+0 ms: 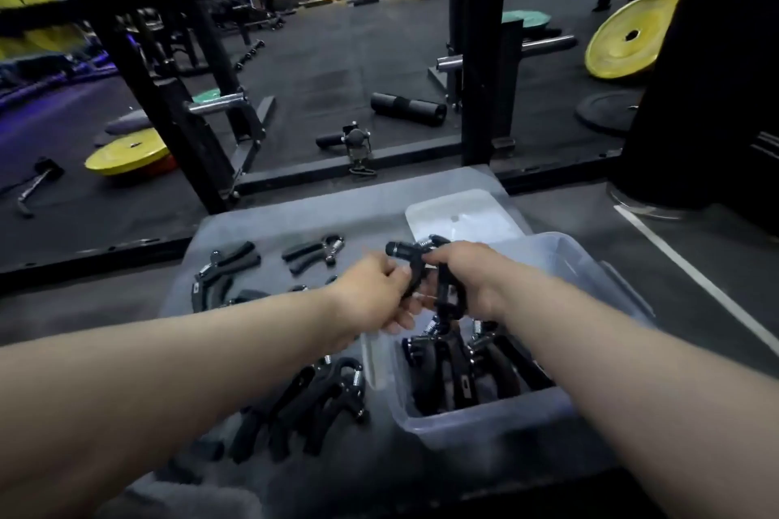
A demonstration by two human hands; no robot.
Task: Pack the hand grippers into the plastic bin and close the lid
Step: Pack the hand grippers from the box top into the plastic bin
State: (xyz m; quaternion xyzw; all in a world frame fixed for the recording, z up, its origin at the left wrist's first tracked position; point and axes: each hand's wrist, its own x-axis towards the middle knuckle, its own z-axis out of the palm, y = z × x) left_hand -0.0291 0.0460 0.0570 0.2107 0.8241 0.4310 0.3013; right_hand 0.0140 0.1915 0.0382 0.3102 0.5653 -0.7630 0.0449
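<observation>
A black hand gripper (411,255) is held above the far left part of the clear plastic bin (484,419). My left hand (375,295) pinches one of its handles and my right hand (472,278) grips the other. Several black hand grippers (463,367) stand packed inside the bin. More loose hand grippers (312,405) lie on the grey mat to the bin's left, and others (314,251) lie farther back. The white lid (459,215) lies flat behind the bin.
The grey mat (295,215) lies on a dark gym floor. A black rack frame (202,147) stands behind it, with yellow weight plates (126,156), a foam roller (409,109) and a bar attachment (356,143) on the floor. A dark punching bag (708,76) stands right.
</observation>
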